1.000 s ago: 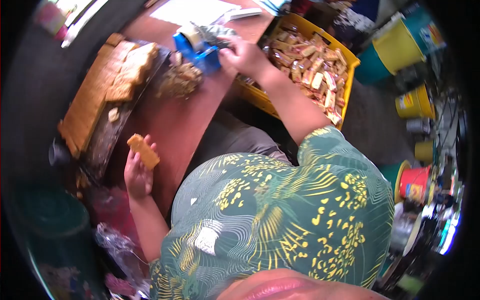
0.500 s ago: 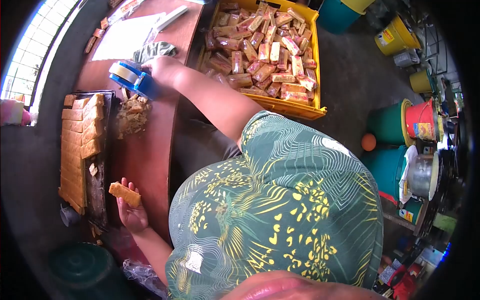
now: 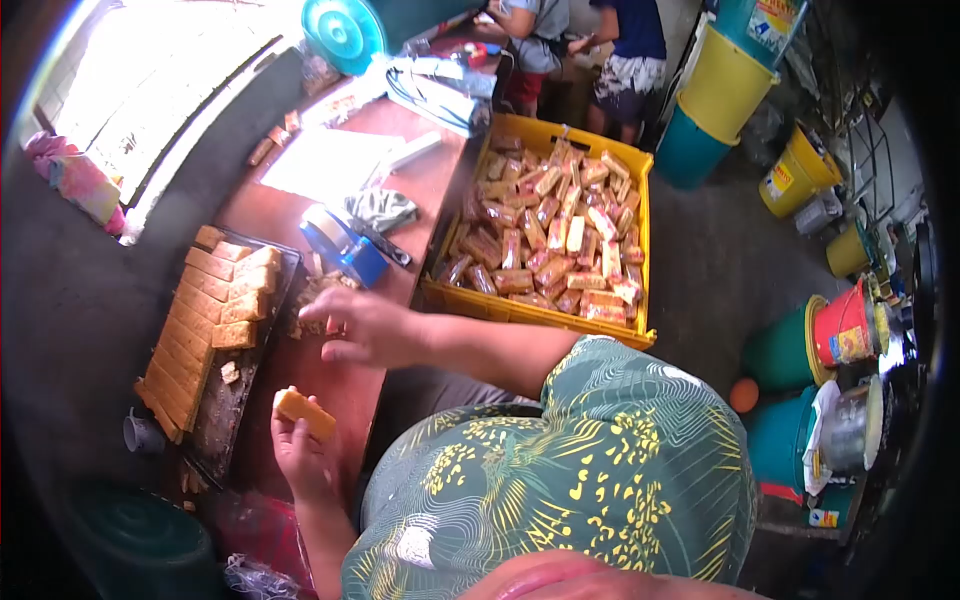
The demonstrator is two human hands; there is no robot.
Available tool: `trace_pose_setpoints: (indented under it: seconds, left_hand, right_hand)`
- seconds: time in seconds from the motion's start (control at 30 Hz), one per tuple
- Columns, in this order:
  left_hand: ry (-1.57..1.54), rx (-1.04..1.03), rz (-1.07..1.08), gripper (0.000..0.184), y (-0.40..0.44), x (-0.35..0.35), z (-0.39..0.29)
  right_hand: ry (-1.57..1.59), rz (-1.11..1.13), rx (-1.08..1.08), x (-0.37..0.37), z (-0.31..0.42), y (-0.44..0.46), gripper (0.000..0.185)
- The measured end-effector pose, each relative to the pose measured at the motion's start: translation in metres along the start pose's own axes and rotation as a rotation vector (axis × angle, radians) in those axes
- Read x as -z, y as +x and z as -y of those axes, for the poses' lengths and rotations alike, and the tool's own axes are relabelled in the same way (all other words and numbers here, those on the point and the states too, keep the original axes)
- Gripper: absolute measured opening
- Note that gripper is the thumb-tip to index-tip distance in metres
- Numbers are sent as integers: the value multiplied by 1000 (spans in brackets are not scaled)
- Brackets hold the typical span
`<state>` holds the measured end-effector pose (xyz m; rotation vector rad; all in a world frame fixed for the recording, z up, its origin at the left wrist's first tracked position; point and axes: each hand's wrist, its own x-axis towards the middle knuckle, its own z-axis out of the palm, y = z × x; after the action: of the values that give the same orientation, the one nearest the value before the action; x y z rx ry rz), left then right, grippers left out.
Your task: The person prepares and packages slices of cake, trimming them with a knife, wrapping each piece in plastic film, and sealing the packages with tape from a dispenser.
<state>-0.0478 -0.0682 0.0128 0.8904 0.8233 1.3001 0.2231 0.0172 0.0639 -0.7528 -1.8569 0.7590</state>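
My left hand (image 3: 305,455) grips a golden-brown cake bar (image 3: 306,413) above the near part of the table. Slightly above and right of it in the view, my right hand (image 3: 365,325) is in the air, fingers apart and partly curled, with nothing visible in them. Past its fingertips stands a blue tape dispenser (image 3: 345,250) with a roll of tape. Crumbs and broken bits (image 3: 312,300) lie beside the dispenser, partly covered by my right hand. On the left, a dark tray (image 3: 235,385) carries rows of cut cake bars (image 3: 190,330).
A yellow crate (image 3: 530,318) full of wrapped bars stands beside the reddish-brown table (image 3: 275,370). White sheets (image 3: 330,160) and a patterned cloth (image 3: 382,210) lie farther along. Two other people stand at the back. Buckets (image 3: 790,330) line the right side.
My right hand has left the tape dispenser and come toward my left hand. The cake bar stays in my left hand, now tilted differently. The camera view has shifted, bringing in the people behind.
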Motion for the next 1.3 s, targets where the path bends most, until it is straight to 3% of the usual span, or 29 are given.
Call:
trace_pose_setpoints:
  seconds: [0.1, 0.13, 0.23, 0.5, 0.63, 0.67, 0.77, 0.87, 1.0, 1.07, 1.17, 1.23, 1.3]
  left_hand:
    - [614, -242, 131, 51, 1, -5, 6]
    - [1040, -584, 117, 52, -5, -21, -6]
    - [1369, -694, 155, 61, -8, -32, -16]
    - [1355, -728, 145, 76, -26, -22, -6]
    - [1463, -702, 59, 78, -37, -26, -16]
    - [1434, -736, -8, 66, -41, -31, -19]
    - [1499, -785, -107, 55, -48, -8, -9]
    - [1475, -760, -68, 37, -53, -12, -19]
    - [1529, -795, -9, 35, -53, -18, -26]
    - [1531, -800, -69, 37, -56, -18, -37]
    - [1489, -664, -234, 42, -71, 5, -61]
    - [1445, -611, -420, 44, -87, 41, -77]
    - [1608, -459, -589, 49, -109, 87, -80]
  right_hand:
    - [76, 243, -149, -21, 38, 0, 94]
    - [8, 277, -34, -30, 41, 1, 108]
    - [-49, 475, -163, -36, 54, 8, 112]
    - [18, 582, -247, -60, 40, -3, 99]
    - [-17, 474, -96, -66, 33, -9, 94]
    - [105, 507, -211, -65, 33, -9, 92]
    - [66, 530, -150, -68, 23, -17, 90]
    - [-52, 581, -66, -72, 17, -22, 85]
    - [-66, 730, -95, -70, 27, -9, 72]
    - [-20, 808, -166, -65, 42, 4, 66]
    - [-55, 671, -144, -70, 27, -3, 66]
    - [205, 746, -315, -73, 26, -4, 68]
    - [546, 839, -397, -86, 9, -18, 71]
